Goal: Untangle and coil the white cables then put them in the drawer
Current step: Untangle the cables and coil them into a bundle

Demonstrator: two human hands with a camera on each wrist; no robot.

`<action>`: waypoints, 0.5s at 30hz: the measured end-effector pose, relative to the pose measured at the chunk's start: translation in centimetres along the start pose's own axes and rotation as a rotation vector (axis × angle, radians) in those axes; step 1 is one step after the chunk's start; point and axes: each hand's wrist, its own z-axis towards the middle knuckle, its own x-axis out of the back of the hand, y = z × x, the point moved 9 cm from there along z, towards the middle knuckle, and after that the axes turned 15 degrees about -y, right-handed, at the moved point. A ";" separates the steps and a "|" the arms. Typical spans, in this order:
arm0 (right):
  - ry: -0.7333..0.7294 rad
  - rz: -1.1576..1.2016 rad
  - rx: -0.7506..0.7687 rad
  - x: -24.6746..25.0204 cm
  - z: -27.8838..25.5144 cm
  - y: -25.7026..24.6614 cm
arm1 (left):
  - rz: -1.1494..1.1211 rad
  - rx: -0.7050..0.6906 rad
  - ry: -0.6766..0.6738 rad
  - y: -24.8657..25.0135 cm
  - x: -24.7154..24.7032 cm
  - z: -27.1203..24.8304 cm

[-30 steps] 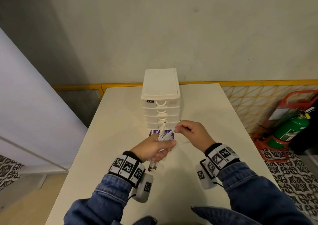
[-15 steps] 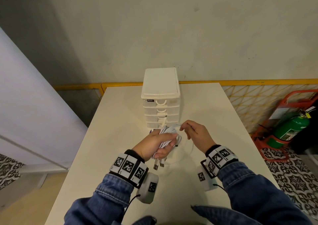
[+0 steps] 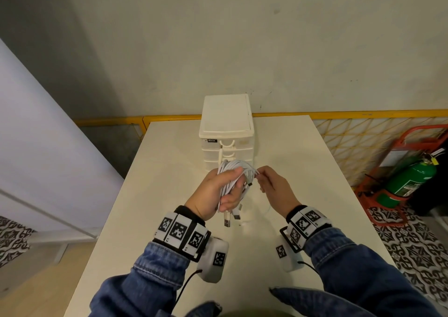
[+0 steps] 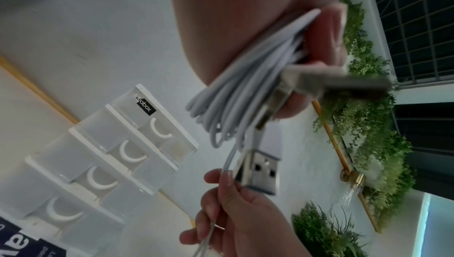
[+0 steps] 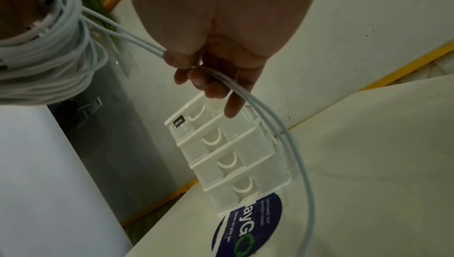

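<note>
A: Fingers [image 3: 236,172] of left hand [image 3: 215,193] wrapped round the coiled white cables [image 3: 234,178], thumb closing the grip low down; USB plugs [image 3: 229,219] dangle under the fist, above the table [image 3: 155,195].

B: Right hand [image 3: 272,188]?

A: Pinching two loose strands [image 5: 282,125] between thumb and fingertips [image 5: 196,78], other fingers loosely curled. Strands run from the bundle, through the pinch, then sag toward the tabletop.

B: Step?

A: Coiling, I'd say, late on; only a short tail looks left out.

B: Next?

A: Probably lay that tail over the loops while the left keeps them clamped, then free a hand for a drawer.

B: Drawers?

A: Drawer unit [image 3: 226,132] just beyond both hands, all four fronts look closed. Both forearms raised, hands near each other, in front of it.
</note>
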 end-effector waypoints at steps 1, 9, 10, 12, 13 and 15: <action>-0.009 -0.010 0.004 -0.1 0.1 -0.2 | -0.016 -0.017 -0.003 0.1 0.1 0.0; -0.098 0.056 -0.114 -1.6 -0.1 1.8 | -0.196 -0.181 -0.077 2.2 0.3 0.0; -0.090 0.050 -0.113 -1.5 -0.2 1.9 | -0.206 -0.193 -0.057 2.4 0.6 -0.1; -0.083 0.043 -0.099 -1.5 -0.5 1.7 | -0.219 -0.207 -0.013 2.6 1.1 -0.2; -0.088 0.051 -0.099 -1.7 -0.5 1.7 | -0.226 -0.218 0.002 2.7 1.2 -0.3; -0.100 0.080 -0.108 -1.9 -0.6 2.1 | -0.247 -0.255 0.023 3.0 1.2 -0.3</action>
